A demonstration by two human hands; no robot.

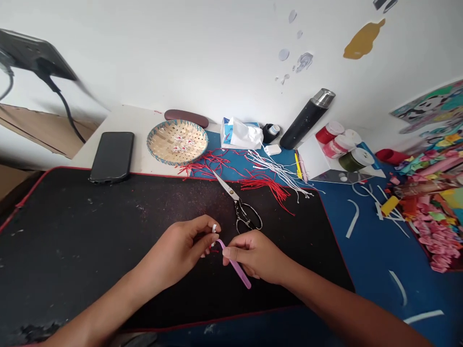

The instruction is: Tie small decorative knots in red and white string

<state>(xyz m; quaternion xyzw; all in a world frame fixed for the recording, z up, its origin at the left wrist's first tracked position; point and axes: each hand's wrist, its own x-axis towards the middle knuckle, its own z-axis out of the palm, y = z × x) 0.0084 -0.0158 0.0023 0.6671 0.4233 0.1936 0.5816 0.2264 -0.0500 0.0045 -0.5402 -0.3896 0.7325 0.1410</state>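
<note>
My left hand [184, 243] is closed in a pinch on a small white piece [214, 228], with a bit of red thread just below its fingertips. My right hand [258, 255] is closed around a thin purple stick [237, 267], and the stick's tip meets the left fingertips. Both hands hover over the black mat [90, 231]. A pair of scissors [240, 207] lies shut on the mat just beyond my right hand. Red threads [267, 185] and white stamen wires [280, 171] lie scattered further back.
A woven basket [177, 141] with small flowers stands at the back, a phone [113, 155] to its left. A tissue pack [241, 133], a black flask [306, 119] and paint jars [342, 142] line the wall. Coloured paper scraps [436, 202] and white strips [352, 219] cover the blue table at the right.
</note>
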